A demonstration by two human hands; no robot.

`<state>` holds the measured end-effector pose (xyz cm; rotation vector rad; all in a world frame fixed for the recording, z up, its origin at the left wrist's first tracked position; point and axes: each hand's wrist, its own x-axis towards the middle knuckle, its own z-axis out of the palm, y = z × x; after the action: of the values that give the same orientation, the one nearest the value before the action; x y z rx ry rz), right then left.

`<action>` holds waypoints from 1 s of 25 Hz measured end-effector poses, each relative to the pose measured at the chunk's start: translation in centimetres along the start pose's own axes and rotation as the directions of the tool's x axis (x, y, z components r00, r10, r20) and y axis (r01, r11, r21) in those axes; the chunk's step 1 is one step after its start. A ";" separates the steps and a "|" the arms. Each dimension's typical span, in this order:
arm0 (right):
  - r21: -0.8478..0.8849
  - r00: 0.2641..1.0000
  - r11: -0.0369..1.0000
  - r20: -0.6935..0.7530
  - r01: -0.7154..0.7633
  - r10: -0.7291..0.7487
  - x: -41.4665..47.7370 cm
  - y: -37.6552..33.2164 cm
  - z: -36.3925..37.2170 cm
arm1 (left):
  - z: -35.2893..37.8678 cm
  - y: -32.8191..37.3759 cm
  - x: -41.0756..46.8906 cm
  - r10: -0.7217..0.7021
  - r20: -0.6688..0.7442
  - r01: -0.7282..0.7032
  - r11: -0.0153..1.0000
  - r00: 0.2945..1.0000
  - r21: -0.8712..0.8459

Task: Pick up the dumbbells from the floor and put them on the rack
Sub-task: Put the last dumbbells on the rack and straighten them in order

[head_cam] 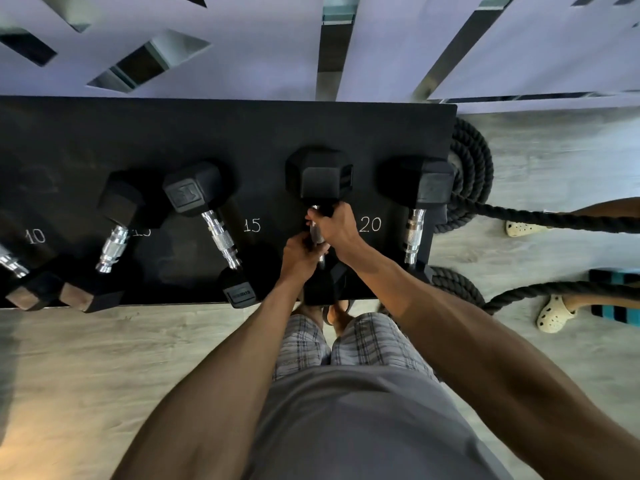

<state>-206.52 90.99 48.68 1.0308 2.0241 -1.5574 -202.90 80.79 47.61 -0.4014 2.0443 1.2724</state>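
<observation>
A black hex dumbbell (pixel 320 174) with a chrome handle lies on the black rack top (pixel 242 133), between the chalked numbers 15 and 20. My left hand (pixel 299 252) wraps the near part of its handle. My right hand (pixel 334 226) wraps the far part, just below the far head. The near head overhangs the rack's front edge above my feet. Three more dumbbells rest on the rack: one at the right end (pixel 417 188), one left of the 15 (pixel 197 190), another farther left (pixel 119 202).
A thick black battle rope (pixel 471 161) is coiled on the floor past the rack's right end, with strands running right. Another person's feet in cream clogs (pixel 554 315) stand at the right. A white patterned wall rises behind the rack. Wood-look floor lies around me.
</observation>
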 end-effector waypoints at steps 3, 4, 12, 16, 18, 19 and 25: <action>-0.067 0.998 0.996 0.029 0.054 -0.052 0.7 -0.5 -0.9 | 0.6 1.1 0.6 0.004 -0.019 -0.004 1.000 1.000 0.024; -0.062 0.998 0.997 0.037 0.056 -0.053 1.1 -0.5 -0.9 | 0.7 1.1 0.9 -0.002 -0.026 0.003 1.000 1.000 0.029; -0.061 0.996 0.998 0.091 0.029 -0.024 0.0 1.4 -0.6 | 0.9 -0.9 0.1 -0.017 0.005 0.016 0.999 1.000 0.037; -0.238 0.992 0.967 0.100 0.094 -0.071 -1.6 0.9 -1.3 | -0.3 -1.2 -0.6 -0.029 0.041 0.024 0.992 0.999 0.121; -0.326 0.986 0.931 0.011 0.162 -0.167 -3.5 1.2 -1.6 | -1.9 -1.5 -1.1 -0.068 -0.027 0.069 0.995 0.997 0.069; -0.356 0.975 0.913 -0.019 0.201 -0.222 -4.6 1.6 -1.6 | -2.8 -1.6 -1.4 -0.097 -0.070 0.099 0.995 0.993 0.025; -0.384 0.918 0.833 0.181 0.397 -0.354 -7.9 2.0 2.4 | -9.3 -3.1 -2.2 -0.204 -0.335 0.154 0.974 0.920 -0.168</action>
<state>-200.14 86.47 52.08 0.3950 2.4431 -1.2216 -203.14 70.95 49.76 -0.9187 2.1515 1.3047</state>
